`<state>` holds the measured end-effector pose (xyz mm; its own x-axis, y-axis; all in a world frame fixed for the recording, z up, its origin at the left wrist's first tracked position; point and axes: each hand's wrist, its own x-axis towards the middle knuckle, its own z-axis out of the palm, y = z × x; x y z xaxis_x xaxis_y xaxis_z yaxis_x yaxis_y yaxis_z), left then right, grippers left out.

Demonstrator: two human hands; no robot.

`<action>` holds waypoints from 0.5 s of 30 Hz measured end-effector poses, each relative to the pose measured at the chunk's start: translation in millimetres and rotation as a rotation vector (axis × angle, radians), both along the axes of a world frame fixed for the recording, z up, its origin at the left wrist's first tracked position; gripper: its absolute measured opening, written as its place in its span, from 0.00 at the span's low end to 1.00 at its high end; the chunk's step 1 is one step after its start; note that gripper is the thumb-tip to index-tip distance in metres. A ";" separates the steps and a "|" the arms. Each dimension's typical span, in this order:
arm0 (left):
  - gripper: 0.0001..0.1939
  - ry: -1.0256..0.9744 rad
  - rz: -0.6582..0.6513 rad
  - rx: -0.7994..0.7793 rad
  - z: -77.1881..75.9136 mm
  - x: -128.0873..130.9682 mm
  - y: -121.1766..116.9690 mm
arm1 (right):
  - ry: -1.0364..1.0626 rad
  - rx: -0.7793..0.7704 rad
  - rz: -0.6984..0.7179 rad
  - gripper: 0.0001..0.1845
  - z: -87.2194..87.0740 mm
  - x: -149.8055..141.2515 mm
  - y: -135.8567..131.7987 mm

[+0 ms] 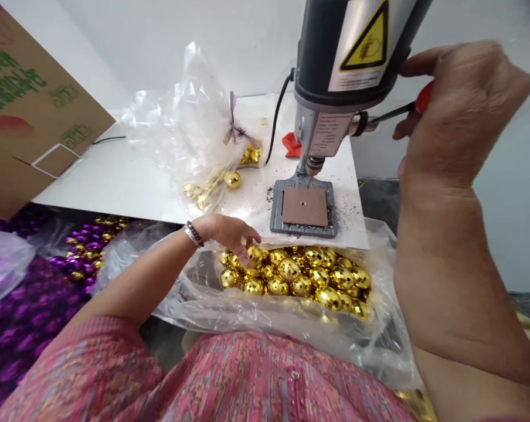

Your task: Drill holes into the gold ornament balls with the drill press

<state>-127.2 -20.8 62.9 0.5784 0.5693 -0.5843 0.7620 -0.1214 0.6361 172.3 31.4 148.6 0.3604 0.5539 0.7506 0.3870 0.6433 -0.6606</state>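
My right hand [458, 111] is wrapped round the red-knobbed feed lever [394, 112] of a small bench drill press [350, 64]. Below the drill chuck [314, 167], a brown square plate [306, 206] with a small hole lies on the grey metal base [278, 220]. At the table's front edge, my left hand [230, 234] has its thumb and fingers closed about a shiny gold ball [253, 257]. Right under it, many mirrored gold balls [289, 269] fill a clear plastic bag [256, 310]. The fingertips of my left hand are partly hidden.
On the white table [155, 187] lie a tied clear bag [194, 117] with a few gold balls and a red scrap [291, 145]. Dark shavings surround the drill base. A cardboard box [31, 117] stands at the left, above purple balls [31, 328]. A black cord [279, 117] hangs behind.
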 end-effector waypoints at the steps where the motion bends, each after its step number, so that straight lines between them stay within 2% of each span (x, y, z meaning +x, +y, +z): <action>1: 0.26 0.025 0.020 -0.002 4.0 -9.4 1.2 | 0.017 0.017 0.001 0.21 -0.9 0.0 0.4; 3: 0.22 0.066 0.122 0.093 7.3 -19.2 11.6 | 0.010 0.034 -0.007 0.22 -1.9 0.1 0.4; 5: 0.16 0.160 0.212 0.286 4.7 -19.2 30.9 | -0.026 0.032 -0.019 0.22 -2.7 0.1 -1.3; 9: 0.25 0.386 0.321 0.694 -12.9 -11.7 75.0 | -0.057 0.018 -0.041 0.21 -3.5 -1.8 -6.7; 11: 0.27 0.438 0.368 0.753 -23.7 -12.9 90.4 | -0.058 0.005 -0.081 0.21 -3.1 -3.1 -8.8; 15: 0.25 0.466 0.475 0.719 -37.1 -23.5 102.4 | -0.066 -0.088 -0.152 0.23 -3.8 -2.1 -10.7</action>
